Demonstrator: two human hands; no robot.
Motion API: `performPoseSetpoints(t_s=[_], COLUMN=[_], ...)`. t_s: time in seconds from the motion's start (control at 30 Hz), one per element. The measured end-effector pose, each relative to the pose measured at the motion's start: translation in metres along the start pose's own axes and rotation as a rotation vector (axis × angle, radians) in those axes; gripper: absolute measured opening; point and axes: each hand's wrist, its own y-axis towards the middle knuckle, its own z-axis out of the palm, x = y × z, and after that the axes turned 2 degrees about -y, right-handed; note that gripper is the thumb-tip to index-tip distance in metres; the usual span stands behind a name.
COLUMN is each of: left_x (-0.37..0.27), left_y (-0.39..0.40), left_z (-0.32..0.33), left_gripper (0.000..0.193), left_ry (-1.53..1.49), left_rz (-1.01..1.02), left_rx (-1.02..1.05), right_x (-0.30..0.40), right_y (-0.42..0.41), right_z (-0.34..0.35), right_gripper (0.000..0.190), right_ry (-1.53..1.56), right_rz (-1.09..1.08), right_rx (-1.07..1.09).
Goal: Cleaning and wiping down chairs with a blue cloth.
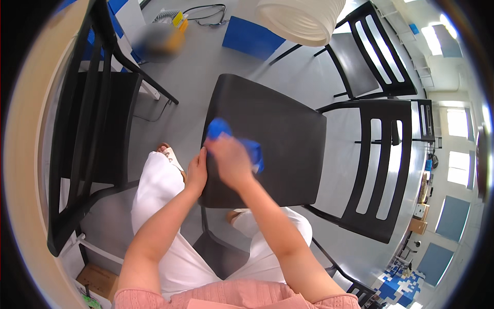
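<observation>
A black chair's seat (pixel 278 135) lies in front of my knees, its slatted backrest (pixel 382 170) to the right. My right hand (pixel 231 158) is closed on a blue cloth (pixel 254 152) over the seat's left part; hand and cloth are blurred. Part of the cloth bulges out beyond the fingers, and the rest shows beside the hand. My left hand (pixel 198 170) rests against the seat's left edge, fingers along it, close to the right hand. Whether anything is under its fingers cannot be seen.
Another black chair (pixel 102 127) stands at left, beside a pale wooden edge (pixel 27 154). A third chair (pixel 378 54) is at upper right. A blue panel (pixel 251 36), a ribbed whitish cylindrical object (pixel 301 19) and a black cable (pixel 208 5) are at the top. A cardboard box (pixel 96 280) sits lower left.
</observation>
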Motion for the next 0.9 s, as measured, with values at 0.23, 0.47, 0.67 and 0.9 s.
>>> performPoseSetpoints(t_s=[0.23, 0.47, 0.67, 0.9], left_x=[-0.003, -0.021, -0.017, -0.021], left_y=[-0.001, -0.006, 0.002, 0.019], left_z=[-0.004, 0.006, -0.010, -0.009], left_gripper=[0.067, 0.072, 0.071, 0.073], left_ry=[-0.101, -0.134, -0.320, -0.239], left_rz=[-0.117, -0.193, -0.262, -0.256], left_rx=[0.058, 0.060, 0.121, 0.205], right_x=[-0.060, -0.172, 0.008, -0.033], right_y=[-0.086, 0.030, 0.029, -0.108], right_z=[-0.049, -0.066, 0.011, -0.059], right_gripper=[0.058, 0.057, 0.055, 0.059], right_ry=[-0.354, -0.977, 0.015, -0.348], right_rz=[0.294, 0.755, 0.096, 0.394], right_rx=[-0.064, -0.053, -0.114, 0.016])
